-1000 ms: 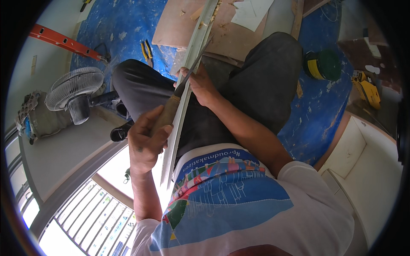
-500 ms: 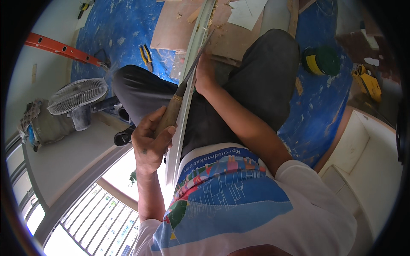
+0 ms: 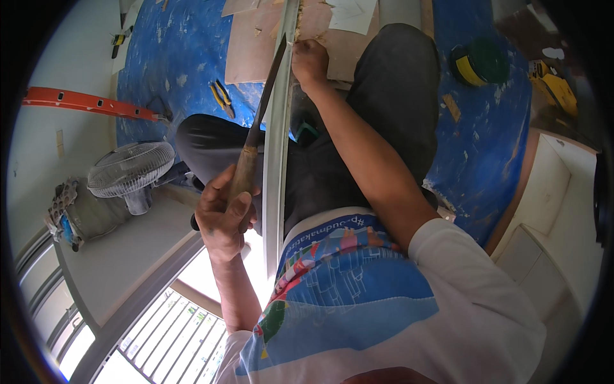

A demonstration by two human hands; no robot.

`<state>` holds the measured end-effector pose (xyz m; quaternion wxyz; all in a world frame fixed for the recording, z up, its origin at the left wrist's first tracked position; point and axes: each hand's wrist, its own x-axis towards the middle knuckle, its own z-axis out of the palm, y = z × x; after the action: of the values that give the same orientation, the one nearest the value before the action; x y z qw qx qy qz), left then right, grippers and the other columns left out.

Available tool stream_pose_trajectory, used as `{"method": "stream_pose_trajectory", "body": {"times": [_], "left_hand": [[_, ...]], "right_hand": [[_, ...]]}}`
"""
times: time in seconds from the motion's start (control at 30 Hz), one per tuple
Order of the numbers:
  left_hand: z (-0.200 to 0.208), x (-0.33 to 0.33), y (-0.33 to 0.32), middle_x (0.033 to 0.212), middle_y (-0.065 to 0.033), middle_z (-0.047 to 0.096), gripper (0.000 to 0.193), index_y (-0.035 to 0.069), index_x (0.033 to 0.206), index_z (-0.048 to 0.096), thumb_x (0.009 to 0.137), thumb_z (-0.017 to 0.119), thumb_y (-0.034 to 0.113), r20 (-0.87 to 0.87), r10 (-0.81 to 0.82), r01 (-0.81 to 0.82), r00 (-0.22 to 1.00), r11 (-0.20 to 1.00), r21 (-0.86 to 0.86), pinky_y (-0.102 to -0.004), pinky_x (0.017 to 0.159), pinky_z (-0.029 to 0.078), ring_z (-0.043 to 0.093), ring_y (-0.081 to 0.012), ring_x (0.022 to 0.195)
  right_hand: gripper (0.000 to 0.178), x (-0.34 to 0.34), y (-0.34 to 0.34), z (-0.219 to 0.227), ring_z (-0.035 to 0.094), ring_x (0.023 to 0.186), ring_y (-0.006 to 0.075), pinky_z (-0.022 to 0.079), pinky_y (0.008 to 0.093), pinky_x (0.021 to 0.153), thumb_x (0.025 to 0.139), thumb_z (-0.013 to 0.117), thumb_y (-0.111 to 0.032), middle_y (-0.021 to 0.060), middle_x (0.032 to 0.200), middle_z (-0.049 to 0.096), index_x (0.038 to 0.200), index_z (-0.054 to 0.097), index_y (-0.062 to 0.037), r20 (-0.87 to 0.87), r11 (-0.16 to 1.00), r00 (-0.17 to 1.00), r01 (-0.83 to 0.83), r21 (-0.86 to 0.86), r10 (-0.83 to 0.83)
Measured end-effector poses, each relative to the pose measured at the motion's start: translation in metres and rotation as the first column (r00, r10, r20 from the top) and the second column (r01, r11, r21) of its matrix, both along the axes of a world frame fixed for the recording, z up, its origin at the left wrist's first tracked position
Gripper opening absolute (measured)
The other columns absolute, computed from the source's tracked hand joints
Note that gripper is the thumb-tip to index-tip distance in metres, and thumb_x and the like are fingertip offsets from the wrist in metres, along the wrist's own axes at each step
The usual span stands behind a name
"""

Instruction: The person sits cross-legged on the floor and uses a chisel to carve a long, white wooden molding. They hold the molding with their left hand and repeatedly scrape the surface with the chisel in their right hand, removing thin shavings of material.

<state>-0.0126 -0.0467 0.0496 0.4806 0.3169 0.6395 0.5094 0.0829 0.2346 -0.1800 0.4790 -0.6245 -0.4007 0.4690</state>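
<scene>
My left hand point(image 3: 224, 214) is closed round the wooden handle point(image 3: 243, 173) of a hand tool. The tool's long, dark, narrow blade point(image 3: 268, 89) points away from me along the left side of a long pale strip point(image 3: 275, 141), its tip near the strip's far part. That strip runs lengthwise from beside my waist out between my legs. My right hand point(image 3: 310, 64) reaches forward, fingers curled and closed against the strip's right edge near the blade's tip; its grip is partly hidden. Pale shavings point(image 3: 298, 22) lie by the strip's far part.
Brown boards point(image 3: 246, 51) and a white sheet point(image 3: 352, 16) lie ahead on a blue floor covering point(image 3: 173, 57). Yellow-handled pliers point(image 3: 222, 99) rest to the left, near an orange ladder rail point(image 3: 89, 102) and a fan point(image 3: 134, 169). A green round container point(image 3: 480, 62) is at right.
The blade has swung from lying across the strip to its left side. My right hand has moved farther along the strip, its fingers now curled. The whole view has shifted slightly.
</scene>
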Motion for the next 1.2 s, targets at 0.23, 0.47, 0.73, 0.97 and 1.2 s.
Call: {"method": "stream_pose_trajectory", "body": {"times": [0.23,0.47,0.73,0.97,1.2], "left_hand": [[-0.002,-0.001,0.001,0.096,-0.0246,0.076,0.055,-0.008,0.137,0.058,0.089,0.081,0.005,0.054,0.02,-0.021,0.998,1.0,0.015,-0.0235,0.044,0.049,0.065,-0.013,0.054],[-0.002,0.01,0.012,0.095,-0.0222,0.076,0.051,-0.009,0.136,0.058,0.09,0.077,0.001,-0.021,0.056,-0.057,0.998,0.998,-0.03,-0.0233,0.046,0.049,0.065,-0.0133,0.056],[0.0,0.029,0.036,0.104,-0.0208,0.075,0.049,-0.011,0.134,0.06,0.09,0.076,0.0,-0.359,-0.07,0.032,0.931,0.993,-0.111,-0.0243,0.063,0.054,0.069,-0.013,0.074],[-0.012,0.032,0.05,0.107,-0.0202,0.076,0.048,-0.009,0.131,0.065,0.089,0.078,0.009,-0.692,-0.135,0.104,0.71,0.991,-0.086,-0.0314,0.087,0.056,0.073,-0.0207,0.095],[-0.012,0.036,0.059,0.105,-0.0224,0.077,0.048,-0.008,0.131,0.065,0.089,0.078,0.011,-0.62,-0.122,0.024,0.775,0.986,-0.165,-0.0325,0.086,0.056,0.074,-0.0216,0.095]], "right_hand": [[0.027,0.006,0.002,-0.014,0.071,0.081,0.0329,0.056,0.0451,0.078,0.092,0.065,-0.028,0.0174,0.085,0.073,0.088,0.072,-0.0015,-0.126,0.998,0.991,-0.033,0.056,0.04],[0.034,-0.002,-0.066,0.029,0.069,0.076,0.0274,0.059,0.0446,0.071,0.094,0.064,-0.038,0.0131,0.093,0.072,0.104,0.069,-0.0056,-0.974,0.887,0.223,-0.439,-0.142,-0.046],[0.039,-0.004,-0.085,0.055,0.063,0.065,0.0182,0.056,0.0342,0.056,0.084,0.071,-0.004,0.0075,0.085,0.06,0.116,0.049,-0.0039,-0.767,0.921,0.617,-0.379,-0.094,0.176],[0.046,-0.029,-0.091,0.012,0.059,0.063,0.0145,0.053,0.0326,0.052,0.093,0.065,0.002,0.0069,0.087,0.054,0.124,0.033,-0.0021,-0.399,0.942,0.854,-0.285,0.176,0.333],[0.048,-0.029,-0.09,0.012,0.06,0.068,0.0144,0.054,0.0323,0.054,0.093,0.067,0.002,0.0076,0.088,0.055,0.124,0.03,-0.0017,-0.388,0.932,0.848,-0.308,0.193,0.361]]}}
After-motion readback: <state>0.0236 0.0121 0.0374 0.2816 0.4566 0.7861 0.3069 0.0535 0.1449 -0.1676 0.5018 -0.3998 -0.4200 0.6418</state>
